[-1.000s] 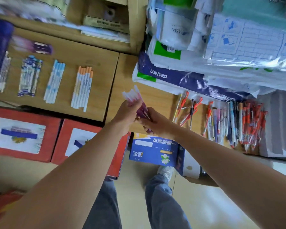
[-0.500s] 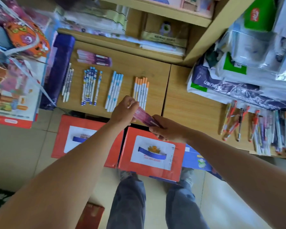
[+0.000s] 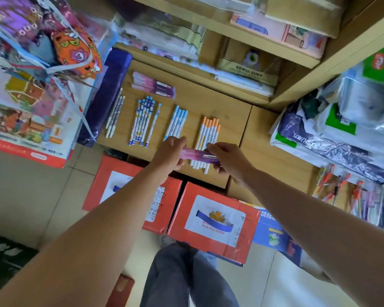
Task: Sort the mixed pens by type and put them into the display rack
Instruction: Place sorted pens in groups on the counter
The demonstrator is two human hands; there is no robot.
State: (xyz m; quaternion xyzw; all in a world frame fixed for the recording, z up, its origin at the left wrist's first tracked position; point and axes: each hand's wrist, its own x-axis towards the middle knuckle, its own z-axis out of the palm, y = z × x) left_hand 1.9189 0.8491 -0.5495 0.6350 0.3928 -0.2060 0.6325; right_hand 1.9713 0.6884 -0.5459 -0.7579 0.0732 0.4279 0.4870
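both hands held a small bundle of pink-purple pens [image 3: 197, 155] level above the worktop [image 3: 231, 116], just over the near ends of the orange pens [image 3: 210, 131]. the left hand [image 3: 170, 152] had its fingers [image 3: 177, 140] curled round the pink end. the right hand [image 3: 230, 161] pinched the purple end between thumb and fingers. how many pens the bundle held could not be told.

the matching purple group [image 3: 153, 86] lay at the far edge, beyond the blue patterned pens [image 3: 143, 122] and the light-blue pens [image 3: 176, 120]. reaching it likely meant crossing those neat rows. a low wrist or forearm could sweep them out of line, or roll the orange pens off the near edge toward the red boxes [image 3: 179, 213]. a slack hold at either end could let one pen slide out and drop among the wrong type. set down askew, the bundle could knock the purple group apart. the mixed pile [image 3: 353, 196] lay unsorted on the right.
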